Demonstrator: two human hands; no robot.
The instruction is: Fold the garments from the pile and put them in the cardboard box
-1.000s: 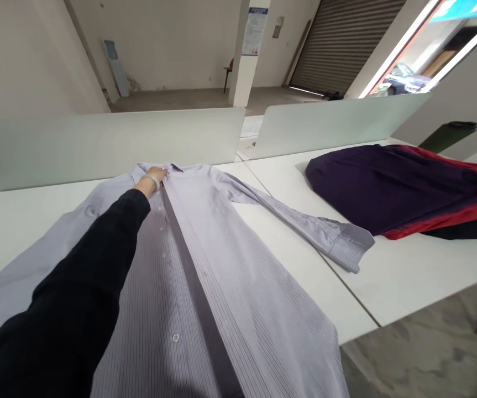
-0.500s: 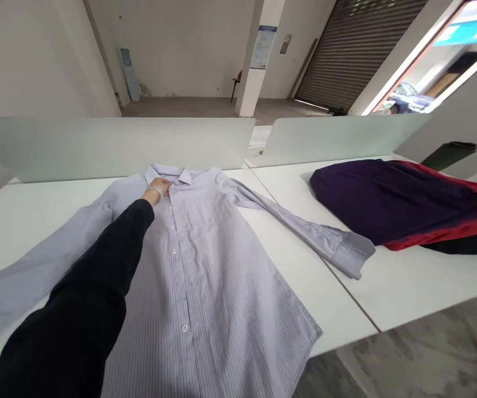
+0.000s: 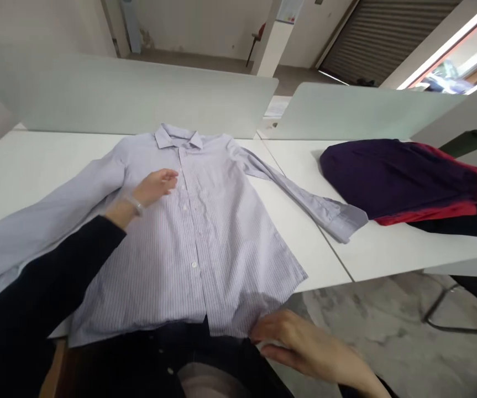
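A pale lilac striped shirt (image 3: 205,232) lies front-up and buttoned on the white table (image 3: 35,160), collar at the far side, both sleeves spread outward. My left hand (image 3: 155,185) hovers flat over the shirt's chest, left of the button placket, fingers stretched out. A bracelet circles its wrist above a dark sleeve. My right hand (image 3: 300,345) is at the near table edge by the shirt's lower right hem, fingers extended and touching the hem.
A dark purple and red garment (image 3: 404,177) lies heaped on the adjoining table at right. Frosted divider panels (image 3: 139,94) stand along the far edge. A seam (image 3: 304,204) separates the two tables. Grey floor and a chair base show at lower right.
My left hand has drawn back from the collar to the chest. The shirt front, open before, now lies closed and flat. My right hand has come into view at the hem.
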